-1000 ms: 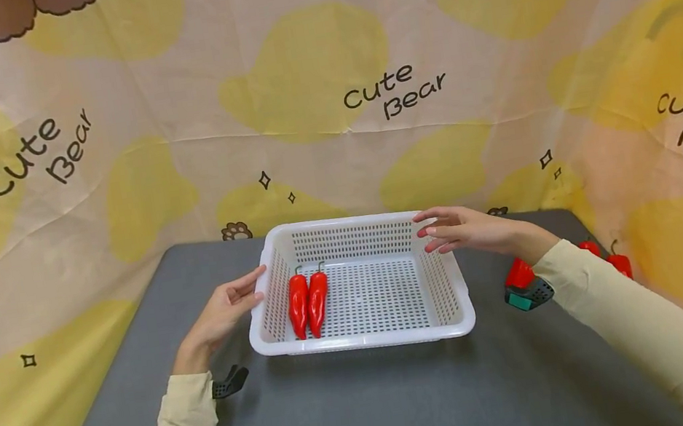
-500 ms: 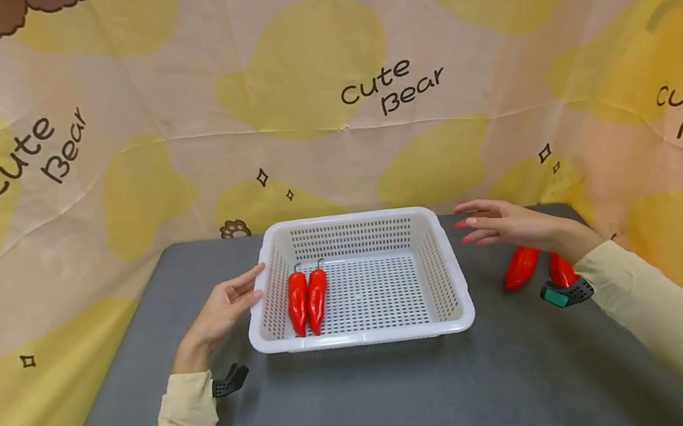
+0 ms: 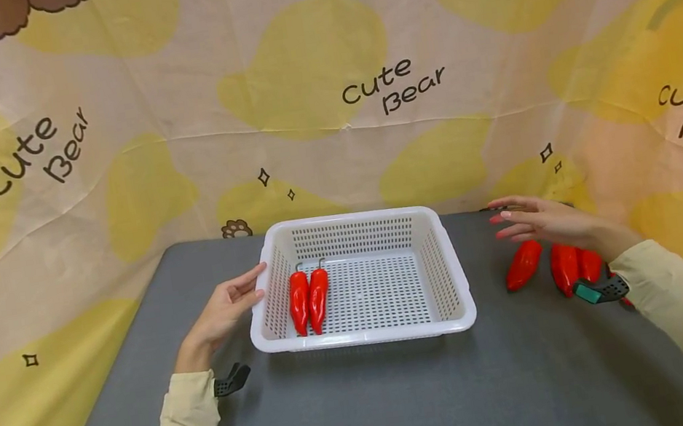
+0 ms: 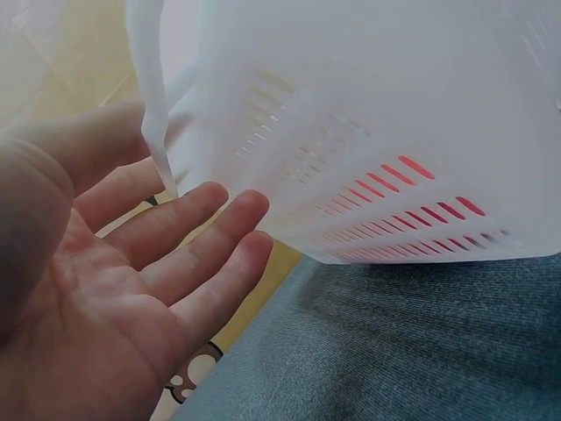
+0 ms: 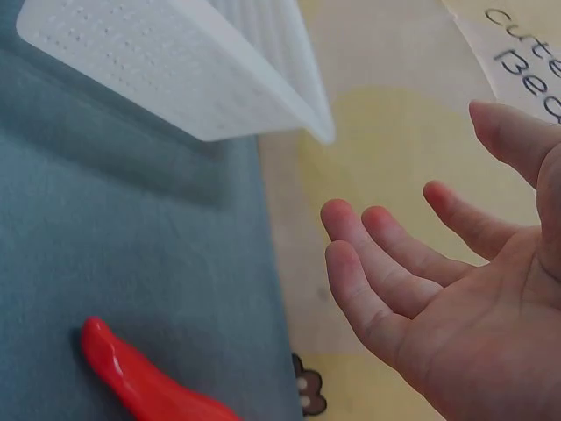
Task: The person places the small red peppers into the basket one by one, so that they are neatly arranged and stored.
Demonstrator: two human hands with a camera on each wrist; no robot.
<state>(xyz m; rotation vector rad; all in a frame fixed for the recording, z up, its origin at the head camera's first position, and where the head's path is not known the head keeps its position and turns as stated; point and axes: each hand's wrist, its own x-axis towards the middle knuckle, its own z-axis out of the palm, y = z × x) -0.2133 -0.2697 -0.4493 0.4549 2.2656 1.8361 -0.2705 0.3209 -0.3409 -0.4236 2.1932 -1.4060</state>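
Observation:
A white perforated plastic basket (image 3: 451,325) stands on the grey table, with two red peppers (image 3: 300,304) lying side by side at its left end. My left hand (image 3: 222,315) touches the basket's left rim with thumb and fingertips. In the left wrist view, the fingers of that hand (image 4: 166,254) are loosely extended beside the outer wall of the basket (image 4: 421,105). My right hand (image 3: 548,222), holding nothing, hovers right of the basket with fingers spread. Below it lie several more red peppers (image 3: 524,264), partly hidden by the hand and wrist. The right wrist view shows one red pepper (image 5: 149,377).
A patterned cloth (image 3: 294,73) hangs behind the table and down its sides. Grey table surface (image 3: 370,407) extends in front of the basket. Dark devices are strapped to the left wrist (image 3: 232,380) and right wrist (image 3: 601,290).
My right hand has moved from above the basket's right rim to the right, over the loose peppers, uncovering more of them. The left hand and basket have stayed put.

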